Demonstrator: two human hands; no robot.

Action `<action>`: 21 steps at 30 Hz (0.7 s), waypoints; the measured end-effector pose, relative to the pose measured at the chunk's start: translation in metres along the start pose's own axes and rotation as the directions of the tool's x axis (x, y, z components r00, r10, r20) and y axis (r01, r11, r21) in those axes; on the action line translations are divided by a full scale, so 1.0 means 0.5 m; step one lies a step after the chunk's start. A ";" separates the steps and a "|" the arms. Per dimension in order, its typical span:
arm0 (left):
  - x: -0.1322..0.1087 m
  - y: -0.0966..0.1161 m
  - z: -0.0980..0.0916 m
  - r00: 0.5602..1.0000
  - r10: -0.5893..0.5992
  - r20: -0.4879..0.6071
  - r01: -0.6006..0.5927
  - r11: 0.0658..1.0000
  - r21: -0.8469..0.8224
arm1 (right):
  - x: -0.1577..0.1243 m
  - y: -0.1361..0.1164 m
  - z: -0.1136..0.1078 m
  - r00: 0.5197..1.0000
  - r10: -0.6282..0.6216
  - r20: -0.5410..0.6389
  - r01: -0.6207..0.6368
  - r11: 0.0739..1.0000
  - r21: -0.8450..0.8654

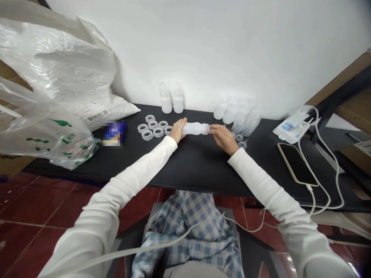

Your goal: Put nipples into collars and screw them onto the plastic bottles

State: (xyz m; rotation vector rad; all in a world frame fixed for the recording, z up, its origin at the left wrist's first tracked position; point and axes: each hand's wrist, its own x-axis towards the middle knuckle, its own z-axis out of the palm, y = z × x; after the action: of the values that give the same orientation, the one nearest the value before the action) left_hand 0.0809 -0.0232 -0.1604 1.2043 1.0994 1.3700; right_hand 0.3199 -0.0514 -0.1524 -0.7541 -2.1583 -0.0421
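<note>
My left hand [178, 130] is wrapped round the base of a translucent white baby bottle [194, 128], which lies level above the black table with its mouth to the right. At that mouth, the fingers of my right hand [222, 137] are pinched on a small clear part [210, 128]; its shape is mostly hidden. Several white collar rings [152, 124] lie left of my left hand. Beyond my right hand stand several bottles [232, 110], with clear domed caps [251, 121] stacked beside them. Small clear pieces [242, 144] lie next to my right wrist.
Two capped baby bottles [178, 98] stand against the wall. Large plastic bags [72, 135] and a blue packet [115, 132] occupy the left side of the black table [185, 170]. On the right lie a phone [298, 164], white cables [336, 170] and a white-and-blue package [291, 125].
</note>
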 end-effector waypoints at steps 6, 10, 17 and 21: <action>-0.005 0.020 0.001 0.983 -0.180 0.032 0.180 0.984 -0.008 | -0.004 0.008 -0.003 0.984 -0.178 0.002 0.177 0.977 -0.116; -0.007 0.026 0.000 0.975 -0.216 0.046 0.214 0.975 0.057 | -0.005 0.011 -0.004 0.967 -0.252 0.026 0.252 0.953 -0.170; -0.005 0.031 0.002 0.964 -0.262 0.048 0.257 0.961 0.102 | -0.003 0.010 -0.009 0.969 -0.241 0.061 0.248 0.952 -0.180; -0.007 0.028 0.004 0.974 -0.224 0.016 0.223 0.972 0.072 | -0.002 0.011 -0.012 0.968 -0.233 0.095 0.247 0.949 -0.193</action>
State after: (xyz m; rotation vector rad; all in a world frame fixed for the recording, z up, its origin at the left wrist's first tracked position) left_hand 0.0816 -0.0285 -0.1468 1.1062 1.2352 1.1505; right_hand 0.3273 -0.0492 -0.1502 -0.6090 -2.3279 -0.3746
